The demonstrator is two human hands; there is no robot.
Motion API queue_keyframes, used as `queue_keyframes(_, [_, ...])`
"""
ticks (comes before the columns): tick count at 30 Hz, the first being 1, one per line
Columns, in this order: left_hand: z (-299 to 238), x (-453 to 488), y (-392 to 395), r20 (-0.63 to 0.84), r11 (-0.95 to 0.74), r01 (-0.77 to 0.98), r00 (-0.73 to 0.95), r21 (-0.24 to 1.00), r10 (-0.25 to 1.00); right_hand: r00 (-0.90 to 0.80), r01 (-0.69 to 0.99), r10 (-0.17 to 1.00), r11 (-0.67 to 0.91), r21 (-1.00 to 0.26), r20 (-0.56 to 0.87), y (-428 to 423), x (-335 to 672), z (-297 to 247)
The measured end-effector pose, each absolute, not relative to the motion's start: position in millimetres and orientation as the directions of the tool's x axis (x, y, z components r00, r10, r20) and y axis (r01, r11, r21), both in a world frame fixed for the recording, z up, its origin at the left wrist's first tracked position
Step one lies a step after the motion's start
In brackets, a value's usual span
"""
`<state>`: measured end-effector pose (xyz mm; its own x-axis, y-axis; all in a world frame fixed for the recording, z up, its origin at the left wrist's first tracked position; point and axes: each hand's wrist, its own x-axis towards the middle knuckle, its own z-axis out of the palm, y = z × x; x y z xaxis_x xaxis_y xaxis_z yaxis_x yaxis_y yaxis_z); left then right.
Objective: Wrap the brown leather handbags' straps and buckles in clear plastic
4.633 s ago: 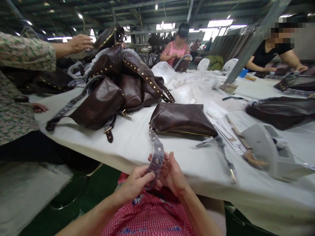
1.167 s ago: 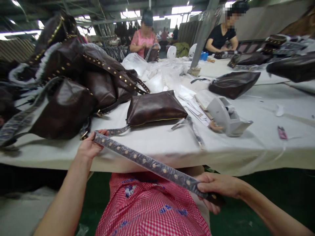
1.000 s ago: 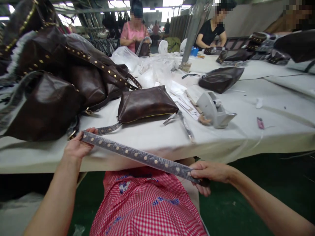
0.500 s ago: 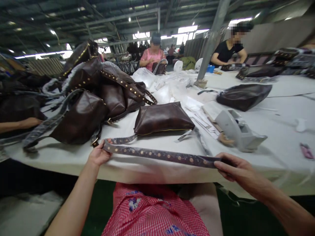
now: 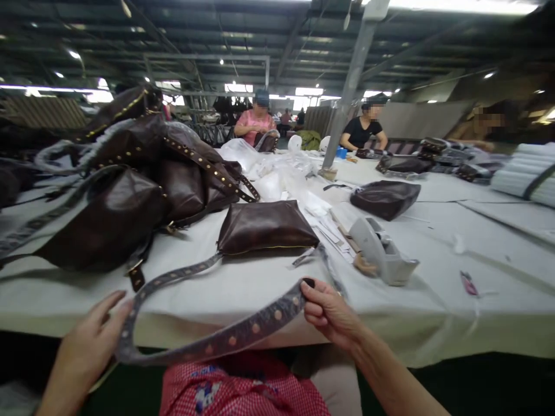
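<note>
Dark metal roofing (image 5: pixel 217 40) spans the background, and below it a long table covered in white cloth (image 5: pixel 255 277) fills the near part of the scene. On it, near the middle, lies a dark brown, smooth leather bag (image 5: pixel 269 228) with a gold-toned zip along its near edge; to the left is a heap of similar brown bags (image 5: pixel 182 185), to the right a grey plastic tape dispenser (image 5: pixel 377 248). From the bag's near left corner, a long dark strap dotted with pale round studs and wrapped in clear film (image 5: pixel 255 328) curves left, then sweeps back to the right past the table's near edge, above a red-and-white checked apron (image 5: pixel 243 387). The right hand (image 5: pixel 329 312) pinches the strap's dark tip between thumb and fingers. The left hand (image 5: pixel 84 341) is spread wide beside the bend on the left, gripping nothing; whether it brushes the strap cannot be told. By its look, the strap should be light and flexible, springy enough to hold a broad curve, and the film probably makes it slippery, so a firm pinch across the flat width near the tip seems best. The bag looks soft and padded, easily dented or scuffed; a flat palm beneath would suit it better than fingertips.
</note>
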<state>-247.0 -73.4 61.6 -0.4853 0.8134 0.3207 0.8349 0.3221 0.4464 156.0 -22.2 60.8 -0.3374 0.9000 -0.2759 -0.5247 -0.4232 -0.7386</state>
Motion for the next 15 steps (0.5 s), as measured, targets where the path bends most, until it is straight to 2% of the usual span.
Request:
queue_keyframes(2, [68,-212,-93,0.306,0.093,0.839,-0.296,0.536,0.905,-0.388,-0.487,0.878,-0.453,-0.747,-0.280,-22,142,56])
queue_keyframes(4, [76,-167,-104,0.294,-0.110,0.814,-0.077,0.570,0.953,-0.436,-0.443,0.858,-0.466,-0.766,-0.271,-23,128,53])
queue_keyframes(6, [84,-124,-107,0.214,-0.189,0.765,0.069,0.616,0.974,-0.499,-0.391,0.828,-0.479,-0.786,-0.257,-26,114,51])
queue_keyframes(9, [88,-83,-101,0.045,-0.160,0.682,0.183,0.713,0.982,-0.555,-0.282,0.804,-0.424,-0.860,-0.214,-31,101,50])
queue_keyframes(11, [85,-74,-94,-0.078,-0.069,0.603,0.214,0.794,0.974,-0.466,-0.147,0.873,-0.236,-0.961,-0.143,-34,100,48])
queue_keyframes(13, [80,-76,-87,-0.200,0.069,0.464,0.240,0.883,0.950,-0.291,0.100,0.953,0.121,-0.988,0.088,-36,104,44])
queue_keyframes(14, [77,-79,-84,-0.248,0.138,0.381,0.255,0.914,0.935,-0.239,0.257,0.935,0.321,-0.912,0.261,-38,107,42])
queue_keyframes(15, [74,-81,-82,-0.285,0.198,0.304,0.273,0.932,0.919,-0.238,0.399,0.868,0.497,-0.771,0.436,-39,110,39])
